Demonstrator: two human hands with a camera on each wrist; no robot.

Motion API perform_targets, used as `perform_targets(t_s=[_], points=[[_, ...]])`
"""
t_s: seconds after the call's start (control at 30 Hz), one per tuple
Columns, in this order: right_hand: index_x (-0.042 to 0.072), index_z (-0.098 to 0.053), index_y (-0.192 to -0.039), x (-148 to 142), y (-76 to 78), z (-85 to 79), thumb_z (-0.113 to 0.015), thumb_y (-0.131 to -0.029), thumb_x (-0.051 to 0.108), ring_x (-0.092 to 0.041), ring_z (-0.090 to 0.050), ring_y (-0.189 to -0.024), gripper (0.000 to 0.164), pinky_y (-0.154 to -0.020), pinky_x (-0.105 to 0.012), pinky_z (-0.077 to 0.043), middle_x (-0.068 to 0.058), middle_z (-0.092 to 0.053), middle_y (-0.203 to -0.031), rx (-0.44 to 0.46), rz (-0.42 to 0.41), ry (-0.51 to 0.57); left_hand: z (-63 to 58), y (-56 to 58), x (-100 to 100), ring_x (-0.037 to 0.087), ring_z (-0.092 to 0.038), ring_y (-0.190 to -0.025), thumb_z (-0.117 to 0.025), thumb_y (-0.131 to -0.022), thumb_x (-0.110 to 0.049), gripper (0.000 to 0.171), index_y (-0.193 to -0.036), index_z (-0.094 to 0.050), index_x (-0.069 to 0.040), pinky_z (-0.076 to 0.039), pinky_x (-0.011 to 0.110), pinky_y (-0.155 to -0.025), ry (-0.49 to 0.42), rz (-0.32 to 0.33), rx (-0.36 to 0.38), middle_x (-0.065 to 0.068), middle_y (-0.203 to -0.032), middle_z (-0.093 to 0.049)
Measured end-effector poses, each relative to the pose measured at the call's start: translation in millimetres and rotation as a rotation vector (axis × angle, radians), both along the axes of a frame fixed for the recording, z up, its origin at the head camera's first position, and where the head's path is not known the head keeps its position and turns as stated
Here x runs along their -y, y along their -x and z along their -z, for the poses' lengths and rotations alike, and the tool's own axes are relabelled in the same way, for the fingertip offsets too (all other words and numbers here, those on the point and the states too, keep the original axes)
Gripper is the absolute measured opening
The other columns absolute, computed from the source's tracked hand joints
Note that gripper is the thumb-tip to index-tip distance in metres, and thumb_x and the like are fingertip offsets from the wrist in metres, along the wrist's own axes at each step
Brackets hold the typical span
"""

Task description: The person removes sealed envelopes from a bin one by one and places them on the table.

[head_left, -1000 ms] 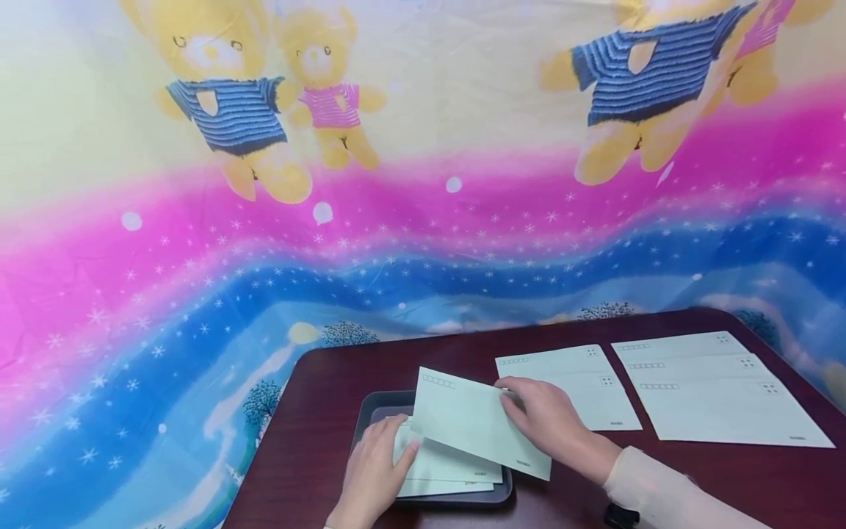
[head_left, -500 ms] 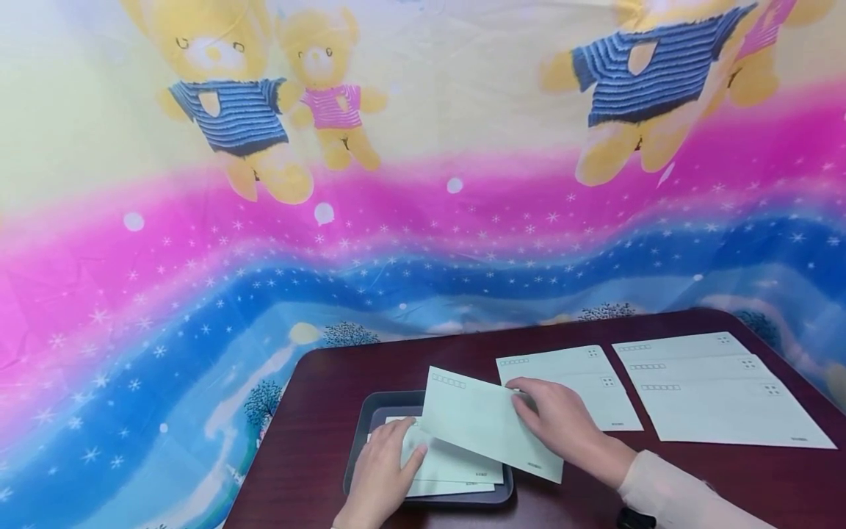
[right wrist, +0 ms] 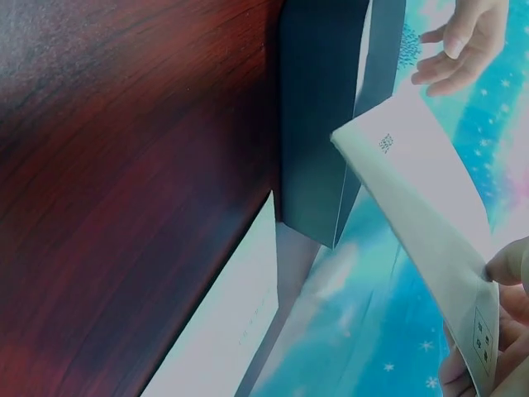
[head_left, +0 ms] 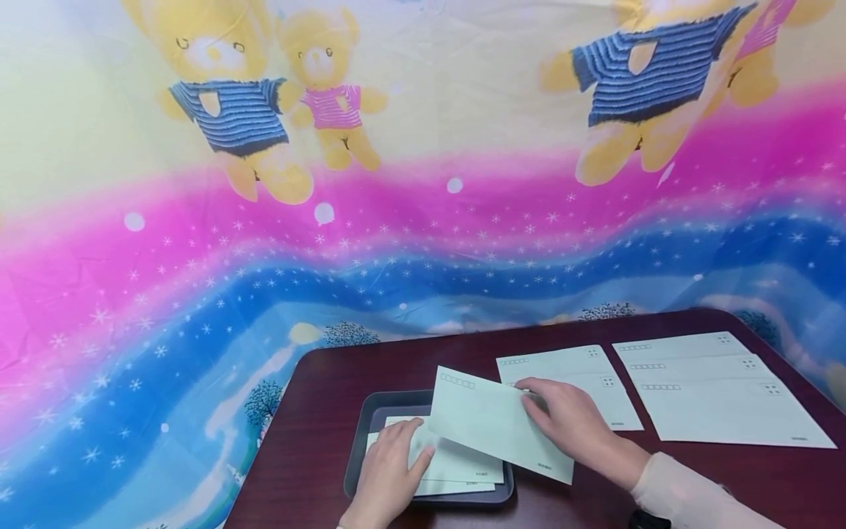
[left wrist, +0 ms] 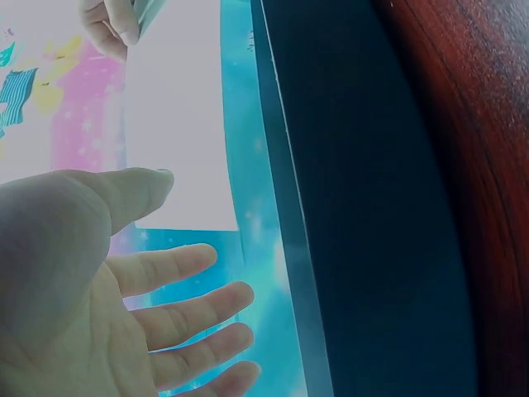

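A pale green envelope [head_left: 492,422] is pinched at its upper right edge between the thumb and fingers of my right hand [head_left: 573,425]. It hangs tilted above the right part of a dark grey tray [head_left: 373,402]. Its printed side, with a row of postcode boxes, faces up. Over the tray's left side hovers my left hand [head_left: 390,466], fingers spread and holding nothing. The left wrist view shows that palm [left wrist: 124,306] apart from the envelope's near edge. Several more envelopes [head_left: 463,466] lie stacked in the tray, partly covered by the left hand.
On the dark red-brown table [head_left: 330,382], right of the tray, lie two overlapping envelopes [head_left: 555,360], partly behind the right hand. Farther right is another overlapping row of envelopes [head_left: 734,411]. A cloth printed with bears [head_left: 244,110] hangs behind the table.
The right hand has drawn the envelope a little to the right, away from the left hand. The left hand has shifted slightly right over the tray.
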State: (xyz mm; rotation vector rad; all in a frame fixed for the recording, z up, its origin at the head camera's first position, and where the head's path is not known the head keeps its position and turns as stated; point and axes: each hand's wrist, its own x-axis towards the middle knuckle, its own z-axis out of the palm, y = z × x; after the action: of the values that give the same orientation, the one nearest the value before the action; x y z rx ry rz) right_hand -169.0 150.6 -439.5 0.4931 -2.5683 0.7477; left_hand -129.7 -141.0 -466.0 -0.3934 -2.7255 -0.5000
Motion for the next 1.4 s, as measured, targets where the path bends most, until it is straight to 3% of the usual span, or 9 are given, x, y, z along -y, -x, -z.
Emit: perform_targets(t_s=[0.73,1.4], points=[[0.017,-0.07,-0.108,-29,-6.3,5.4,-0.063,-0.086,0.019,-0.019,-0.066,-0.09,0.023,-0.07,-0.041,-0.051,0.0,-0.07,-0.101,0.045,0.045,0.008,-0.1,1.8,-18,0.022,-0.054,-0.112,-0.059,-0.088,-0.039,0.044,-0.124,-0.06,-0.014,-0.046,0.045,-0.087,0.009,0.045,0.044,0.002,-0.118,-0.063],[0.016,-0.069,-0.11,-59,-13.2,5.9,-0.062,-0.088,0.019,-0.022,-0.066,-0.088,0.024,-0.068,-0.042,-0.051,-0.004,-0.071,-0.102,0.067,0.066,0.016,2.4,-3.4,-36,0.02,-0.054,-0.112,-0.059,-0.088,-0.039,0.042,-0.123,-0.061,-0.014,-0.046,0.044,-0.086,0.019,0.091,0.06,0.001,-0.117,-0.063]])
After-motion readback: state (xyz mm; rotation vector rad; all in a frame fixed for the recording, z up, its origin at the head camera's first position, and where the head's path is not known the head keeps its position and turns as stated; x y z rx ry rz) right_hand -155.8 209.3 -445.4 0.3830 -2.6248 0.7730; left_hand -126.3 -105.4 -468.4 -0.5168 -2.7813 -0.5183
